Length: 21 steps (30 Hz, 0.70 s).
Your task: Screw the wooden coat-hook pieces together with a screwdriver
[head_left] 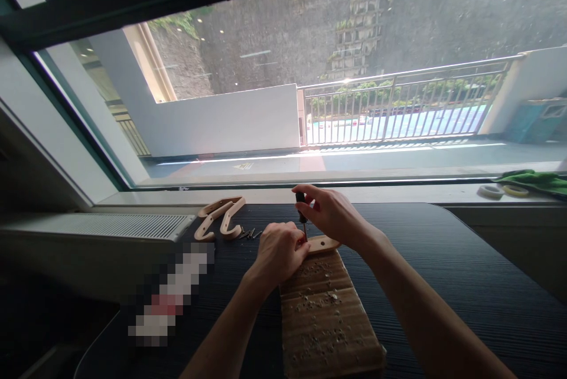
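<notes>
My right hand (326,211) is closed around the black handle of a screwdriver (302,206), held upright with its shaft pointing down. Below it lies a pale wooden hook (322,244) with a screw hole showing, across the far end of a corrugated cardboard block (328,314). My left hand (281,249) grips the left part of this wood, thumb and fingertips close to the screwdriver's tip. Those fingers hide the tip and any screw under it. Left of my hands, more bent wooden hooks (230,219) with holes lie beside several dark screws (250,234).
A dark table (443,284) carries everything, its far edge against a window sill (398,195). Rolls of tape (491,191) and a green cloth (535,181) lie on the sill at right. A white vented unit (97,228) stands at left. Pits and holes mark the cardboard's top.
</notes>
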Motion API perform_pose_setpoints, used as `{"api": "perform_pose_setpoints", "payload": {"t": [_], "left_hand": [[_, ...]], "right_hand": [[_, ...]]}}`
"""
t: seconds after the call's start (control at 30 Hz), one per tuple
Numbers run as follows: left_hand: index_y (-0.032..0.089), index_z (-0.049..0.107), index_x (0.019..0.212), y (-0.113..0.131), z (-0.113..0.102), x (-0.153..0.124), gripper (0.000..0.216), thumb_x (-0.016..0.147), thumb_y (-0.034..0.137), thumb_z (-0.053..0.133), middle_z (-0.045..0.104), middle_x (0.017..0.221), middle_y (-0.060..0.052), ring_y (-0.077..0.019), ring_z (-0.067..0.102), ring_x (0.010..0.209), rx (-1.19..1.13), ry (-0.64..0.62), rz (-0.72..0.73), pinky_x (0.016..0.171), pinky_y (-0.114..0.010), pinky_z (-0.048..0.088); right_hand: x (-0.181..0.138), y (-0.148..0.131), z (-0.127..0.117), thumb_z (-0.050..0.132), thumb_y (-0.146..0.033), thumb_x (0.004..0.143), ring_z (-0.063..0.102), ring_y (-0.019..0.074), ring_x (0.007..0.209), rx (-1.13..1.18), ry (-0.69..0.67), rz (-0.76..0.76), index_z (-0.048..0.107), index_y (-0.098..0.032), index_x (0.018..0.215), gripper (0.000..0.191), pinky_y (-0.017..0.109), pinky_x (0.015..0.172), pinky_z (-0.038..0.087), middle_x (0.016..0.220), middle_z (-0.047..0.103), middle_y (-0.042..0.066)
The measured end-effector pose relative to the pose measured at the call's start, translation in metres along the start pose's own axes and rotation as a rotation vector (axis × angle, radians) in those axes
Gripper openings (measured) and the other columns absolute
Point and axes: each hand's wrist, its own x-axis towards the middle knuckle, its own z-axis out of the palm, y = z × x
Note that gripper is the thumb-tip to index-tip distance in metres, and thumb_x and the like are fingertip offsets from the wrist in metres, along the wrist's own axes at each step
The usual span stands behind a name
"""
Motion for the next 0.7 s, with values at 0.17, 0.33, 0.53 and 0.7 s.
{"api": "perform_pose_setpoints", "payload": {"t": [0.17,0.33,0.53,0.7], "left_hand": [[0.021,0.065,0.076,-0.0010,0.0005,0.0001,0.024,0.081,0.038,0.048,0.063,0.080,-0.003,-0.0187,0.056,0.077,0.001,0.004,0.007,0.071,-0.030,0.036],[0.020,0.065,0.077,0.0005,-0.0012,0.0003,0.025,0.081,0.037,0.048,0.063,0.080,-0.004,-0.0191,0.056,0.079,0.005,-0.011,-0.016,0.072,-0.030,0.036],[0.022,0.065,0.075,-0.0018,0.0020,0.0003,0.024,0.082,0.037,0.047,0.062,0.079,-0.003,-0.0184,0.056,0.077,-0.013,0.011,0.012,0.072,-0.029,0.035],[0.022,0.064,0.075,-0.0034,0.0041,-0.0006,0.024,0.081,0.038,0.048,0.062,0.077,-0.002,-0.0178,0.055,0.075,-0.008,0.035,0.035,0.070,-0.030,0.034]], "right_hand": [[-0.0011,-0.0044,-0.0011,0.047,-0.029,0.082,0.057,0.0123,0.065,0.027,-0.026,-0.032,0.056,-0.025,0.112,0.032,0.022,0.057,0.037,0.084,0.066,0.003],[-0.0015,-0.0075,0.0001,0.047,-0.027,0.082,0.057,0.0120,0.065,0.038,-0.008,-0.035,0.057,-0.023,0.110,0.031,0.023,0.059,0.038,0.081,0.066,0.002],[-0.0012,-0.0023,-0.0028,0.052,-0.030,0.081,0.056,0.0124,0.064,0.017,0.006,-0.017,0.056,-0.021,0.104,0.025,0.022,0.057,0.037,0.077,0.065,0.002],[0.0000,0.0014,-0.0020,0.051,-0.031,0.082,0.056,0.0125,0.063,0.007,0.012,0.002,0.055,-0.021,0.106,0.027,0.023,0.056,0.037,0.079,0.066,0.003]]}}
